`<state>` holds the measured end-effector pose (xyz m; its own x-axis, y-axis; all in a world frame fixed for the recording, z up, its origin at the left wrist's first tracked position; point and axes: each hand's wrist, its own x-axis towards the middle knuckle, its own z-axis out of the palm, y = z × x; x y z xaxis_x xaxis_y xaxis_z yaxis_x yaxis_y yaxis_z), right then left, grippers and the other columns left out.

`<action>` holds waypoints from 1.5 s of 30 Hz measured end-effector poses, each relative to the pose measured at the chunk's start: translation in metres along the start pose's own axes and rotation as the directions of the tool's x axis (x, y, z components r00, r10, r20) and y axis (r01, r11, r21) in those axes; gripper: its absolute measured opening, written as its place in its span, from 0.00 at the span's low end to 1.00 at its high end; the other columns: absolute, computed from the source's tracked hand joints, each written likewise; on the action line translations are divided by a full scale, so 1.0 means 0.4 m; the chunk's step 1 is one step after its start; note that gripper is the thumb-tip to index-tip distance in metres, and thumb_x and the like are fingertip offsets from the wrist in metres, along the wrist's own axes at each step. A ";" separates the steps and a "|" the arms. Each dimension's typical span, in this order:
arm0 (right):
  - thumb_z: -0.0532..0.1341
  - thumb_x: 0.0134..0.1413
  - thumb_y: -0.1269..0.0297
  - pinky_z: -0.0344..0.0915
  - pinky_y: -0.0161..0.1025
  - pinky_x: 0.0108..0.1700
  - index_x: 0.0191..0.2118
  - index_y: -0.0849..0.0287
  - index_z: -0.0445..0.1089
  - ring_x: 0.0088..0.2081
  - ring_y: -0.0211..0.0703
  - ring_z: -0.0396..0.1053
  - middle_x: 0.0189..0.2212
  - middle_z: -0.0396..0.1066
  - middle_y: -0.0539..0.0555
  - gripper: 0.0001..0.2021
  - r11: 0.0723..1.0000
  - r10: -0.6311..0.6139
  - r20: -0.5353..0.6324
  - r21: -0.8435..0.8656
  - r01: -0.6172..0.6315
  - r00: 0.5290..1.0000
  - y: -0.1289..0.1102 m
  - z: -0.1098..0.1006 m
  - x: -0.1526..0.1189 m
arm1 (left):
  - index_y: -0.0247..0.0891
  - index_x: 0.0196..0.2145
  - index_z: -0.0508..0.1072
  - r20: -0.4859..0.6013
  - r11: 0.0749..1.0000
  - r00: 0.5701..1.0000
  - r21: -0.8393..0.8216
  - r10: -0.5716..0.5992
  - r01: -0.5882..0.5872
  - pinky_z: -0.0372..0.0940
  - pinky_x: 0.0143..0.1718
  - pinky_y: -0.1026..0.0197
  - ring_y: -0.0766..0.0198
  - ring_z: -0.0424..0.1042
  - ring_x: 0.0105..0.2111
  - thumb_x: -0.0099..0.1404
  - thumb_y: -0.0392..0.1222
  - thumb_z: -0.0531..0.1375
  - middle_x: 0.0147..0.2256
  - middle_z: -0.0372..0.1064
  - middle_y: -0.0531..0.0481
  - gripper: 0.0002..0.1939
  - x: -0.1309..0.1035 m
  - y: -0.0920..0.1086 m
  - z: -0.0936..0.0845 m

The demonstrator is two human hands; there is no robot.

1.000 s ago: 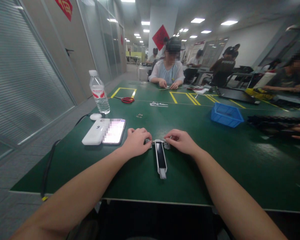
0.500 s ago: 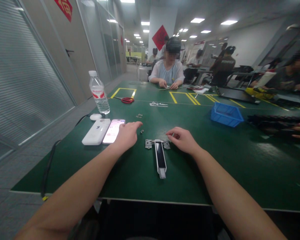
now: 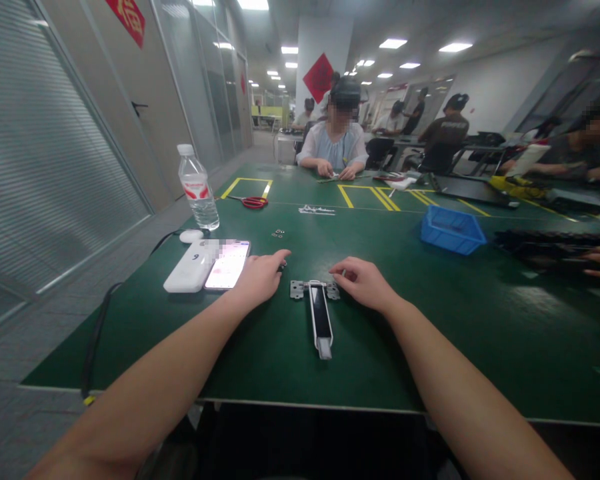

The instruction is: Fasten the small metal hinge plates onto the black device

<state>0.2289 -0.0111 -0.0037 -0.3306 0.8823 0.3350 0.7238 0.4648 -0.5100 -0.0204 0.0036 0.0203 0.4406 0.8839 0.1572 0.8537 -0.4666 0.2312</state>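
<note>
My left hand [image 3: 261, 279] is beside a lit phone [image 3: 229, 265], with its fingers reaching over small metal pieces [image 3: 283, 264] on the table. The fingers are partly spread and partly cover the pieces. My right hand [image 3: 364, 280] rests by the right end of a metal hinge [image 3: 297, 289], its thumb and first finger brought together. Whether anything tiny is between those fingertips cannot be made out. A white-framed tool with a dark panel [image 3: 321, 312] and a grey end lies against the hinge, pointing toward me.
A white box-like device [image 3: 187, 270], a white earbud-style case [image 3: 191, 236] and a water bottle [image 3: 200, 193] stand left. Red-handled scissors [image 3: 255, 202], small metal bits [image 3: 279, 233] and silvery strips [image 3: 316, 210] lie farther back. A blue bin [image 3: 453, 230] is right. A person sits opposite.
My left hand has moved slightly right, its fingers now over the small metal pieces that showed beside it before. My right hand has barely shifted.
</note>
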 end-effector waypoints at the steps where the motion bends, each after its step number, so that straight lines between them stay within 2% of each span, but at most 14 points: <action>1: 0.57 0.54 0.68 0.62 0.36 0.33 0.36 0.59 0.73 0.27 0.36 0.63 0.30 0.69 0.52 0.08 1.000 0.001 0.003 -0.001 -0.001 1.000 0.000 0.000 0.000 | 0.38 0.56 0.60 0.000 1.000 1.000 -0.002 0.002 -0.002 0.62 0.49 0.53 0.55 0.70 0.48 0.61 0.29 0.54 0.47 0.72 0.47 0.25 0.000 0.000 0.000; 16: 0.57 0.54 0.69 0.62 0.36 0.32 0.34 0.59 0.74 0.26 0.35 0.63 0.30 0.70 0.53 0.08 1.000 0.002 0.048 0.017 -0.003 0.999 -0.008 0.001 -0.001 | 0.37 0.50 0.67 -0.049 0.999 0.999 -0.043 0.022 -0.025 0.65 0.42 0.59 0.59 0.72 0.41 0.59 0.26 0.53 0.42 0.72 0.46 0.21 0.003 -0.009 0.005; 26: 0.58 0.53 0.71 0.62 0.35 0.32 0.35 0.61 0.74 0.26 0.34 0.63 0.30 0.70 0.53 0.07 1.000 -0.025 0.048 0.009 0.025 0.999 -0.005 0.002 -0.002 | 0.36 0.48 0.70 -0.020 0.998 1.000 -0.063 -0.002 0.001 0.65 0.40 0.61 0.60 0.72 0.38 0.59 0.25 0.53 0.39 0.73 0.47 0.20 0.008 -0.017 0.013; 33: 0.58 0.53 0.71 0.62 0.35 0.32 0.35 0.61 0.74 0.26 0.34 0.63 0.30 0.69 0.52 0.07 1.000 -0.020 0.062 0.011 0.019 0.998 -0.011 -0.001 -0.001 | 0.36 0.48 0.70 -0.030 0.999 0.998 0.008 0.049 -0.049 0.64 0.39 0.60 0.60 0.70 0.38 0.60 0.27 0.53 0.39 0.70 0.45 0.19 0.004 -0.010 0.007; 38: 0.58 0.53 0.71 0.62 0.35 0.32 0.35 0.61 0.74 0.26 0.34 0.63 0.30 0.69 0.52 0.07 1.000 -0.021 0.064 0.013 0.020 0.998 -0.010 0.000 -0.001 | 0.36 0.47 0.70 -0.049 0.992 0.992 -0.049 0.115 -0.117 0.63 0.37 0.62 0.61 0.69 0.36 0.59 0.26 0.53 0.36 0.69 0.47 0.19 -0.001 0.003 0.000; 45: 0.57 0.53 0.70 0.62 0.35 0.31 0.34 0.60 0.74 0.25 0.34 0.63 0.29 0.69 0.52 0.07 0.999 -0.039 0.062 0.038 0.037 0.997 -0.011 0.000 -0.003 | 0.36 0.44 0.70 -0.106 0.949 0.967 -0.194 0.231 -0.248 0.63 0.37 0.62 0.64 0.68 0.34 0.57 0.26 0.54 0.33 0.68 0.50 0.17 0.001 0.003 0.016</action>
<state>0.2261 -0.0140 -0.0019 -0.3955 0.8665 0.3044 0.6878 0.4991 -0.5270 -0.0175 0.0037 0.0144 0.5936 0.7438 0.3072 0.6475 -0.6681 0.3666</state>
